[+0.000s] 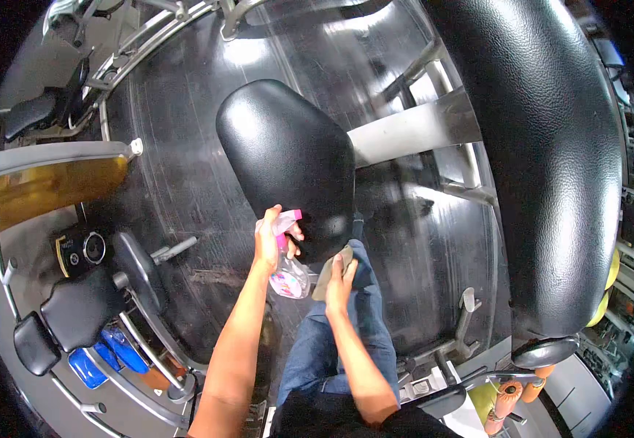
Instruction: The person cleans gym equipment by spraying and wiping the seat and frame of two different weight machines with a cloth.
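A person's left hand (267,237) has its grip closed around the neck of a pink-topped spray bottle (287,266), held just beside the lower edge of a black padded gym seat (287,157). The right hand (339,281) presses a grey cloth (329,271), fingers closed on it, against that same edge, above the person's jeans (346,336).
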Demonstrator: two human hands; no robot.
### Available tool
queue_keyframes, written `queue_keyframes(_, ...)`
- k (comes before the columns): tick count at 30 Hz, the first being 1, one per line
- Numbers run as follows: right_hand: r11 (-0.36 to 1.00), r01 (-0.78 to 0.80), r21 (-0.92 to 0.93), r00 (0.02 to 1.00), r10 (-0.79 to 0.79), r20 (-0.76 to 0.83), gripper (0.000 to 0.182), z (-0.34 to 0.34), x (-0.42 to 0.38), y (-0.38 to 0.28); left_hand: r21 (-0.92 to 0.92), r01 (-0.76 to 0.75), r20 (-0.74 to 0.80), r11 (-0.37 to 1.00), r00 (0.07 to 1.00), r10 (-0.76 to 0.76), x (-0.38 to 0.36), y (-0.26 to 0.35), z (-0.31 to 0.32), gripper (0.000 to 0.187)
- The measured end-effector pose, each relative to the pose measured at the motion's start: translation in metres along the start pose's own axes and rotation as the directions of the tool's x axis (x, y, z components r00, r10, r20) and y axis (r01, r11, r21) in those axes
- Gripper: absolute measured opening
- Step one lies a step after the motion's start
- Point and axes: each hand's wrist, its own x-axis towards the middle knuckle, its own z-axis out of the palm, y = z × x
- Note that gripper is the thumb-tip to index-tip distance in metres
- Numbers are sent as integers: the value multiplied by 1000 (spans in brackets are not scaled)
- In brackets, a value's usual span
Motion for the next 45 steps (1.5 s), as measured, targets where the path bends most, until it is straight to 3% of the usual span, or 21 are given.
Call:
queue_keyframes(3,997,16,77,999,-13,-40,52,9,5,8,9,10,-1,1000,1000,-10,-1,-1,1,61)
queue_keyframes(5,992,101,-69,979,-112,-172,47,6,21,8,21,16,-3,1000,1000,-16,0,-1,0,61)
queue_keyframes(6,956,238,-173,941,-272,-204,48,3,34,6,27,7,6,1000,1000,-7,0,-1,0,61)
queue_keyframes(10,893,293,-343,924,-356,-138,43,-3,58,-38,30,-4,19,1000,1000,4,-1,-3,0,60)
queue_keyframes(12,722,514,-463,785,-613,-85,32,1,57,-51,28,-13,22,1000,1000,13,-1,-1,1,59)
queue_keyframes(15,604,622,-499,697,-717,1,25,0,31,-47,38,-28,38,999,999,26,0,-3,-1,59)
queue_keyframes(17,523,696,-492,659,-738,148,39,-5,14,-40,32,-35,48,999,998,34,0,-3,-2,58)
queue_keyframes(21,311,759,-572,586,-709,393,41,-17,12,-53,13,-111,90,994,990,109,-6,-5,-2,58)
queue_keyframes(23,312,766,-562,556,-760,337,34,-15,36,-70,-14,-149,76,989,986,150,-9,-11,0,59)
queue_keyframes(25,474,672,-569,672,-712,201,27,-12,56,-94,-50,-191,55,980,979,194,-16,-16,3,60)
queue_keyframes(29,468,706,-531,635,-750,184,25,-10,71,-86,185,-230,2,956,972,234,-43,-26,3,55)
queue_keyframes(31,442,720,-535,626,-746,227,28,-17,58,-67,299,-210,-43,931,971,233,-58,-34,2,52)
queue_keyframes(32,433,735,-521,620,-740,261,29,-19,46,-62,451,-175,-43,875,975,217,-61,-40,-3,49)
queue_keyframes(33,425,750,-507,614,-733,293,30,-20,35,-59,442,-168,-50,881,976,212,-64,-46,-5,49)
queue_keyframes(36,387,769,-508,599,-714,363,31,-27,22,-58,581,-230,-85,781,937,339,-67,-66,-14,46)
queue_keyframes(39,284,820,-497,525,-721,452,33,-23,22,-65,498,-226,-134,837,934,331,-77,-65,-19,47)
queue_keyframes(41,117,859,-498,428,-699,573,35,-12,23,-76,439,-205,-152,875,943,297,-86,-63,-23,46)
queue_keyframes(43,77,891,-448,390,-635,667,34,9,16,-87,378,-186,-161,907,951,262,-93,-65,-29,46)
queue_keyframes(45,8,922,-388,342,-491,801,38,30,6,-90,139,-228,-176,964,952,250,-101,-71,-41,44)
